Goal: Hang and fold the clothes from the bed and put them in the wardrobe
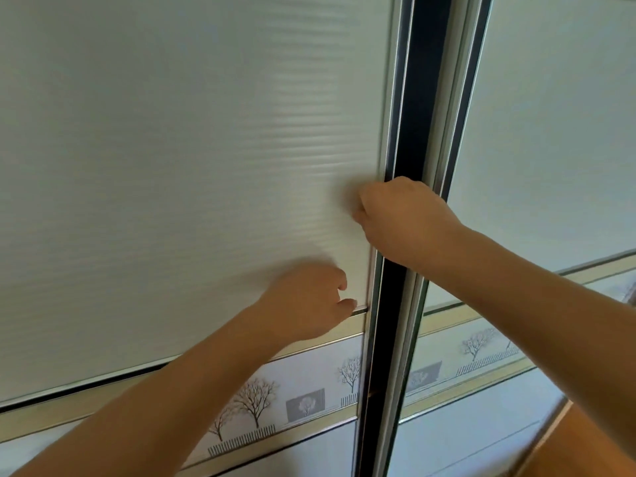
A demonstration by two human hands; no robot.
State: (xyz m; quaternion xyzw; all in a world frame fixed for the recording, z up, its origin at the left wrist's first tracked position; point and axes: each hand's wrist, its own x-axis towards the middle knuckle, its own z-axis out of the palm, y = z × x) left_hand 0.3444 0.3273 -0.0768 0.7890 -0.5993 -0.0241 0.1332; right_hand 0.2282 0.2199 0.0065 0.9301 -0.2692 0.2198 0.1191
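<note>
The wardrobe fills the view, with two white sliding doors and no clothes in sight. A narrow dark gap [406, 132] runs between the left door [189, 149] and the right door [550, 115]. My right hand [402, 218] grips the metal edge of the left door at the gap, fingers curled round the frame. My left hand [306, 301] rests against the left door's panel lower down, its thumb touching the horizontal metal trim [361, 309]. The left hand's fingers are hidden behind its back.
A decorative band with bare trees and fences [292, 404] crosses both doors below the hands. A strip of wooden floor [568, 452] shows at the bottom right. The inside of the wardrobe is dark and hidden.
</note>
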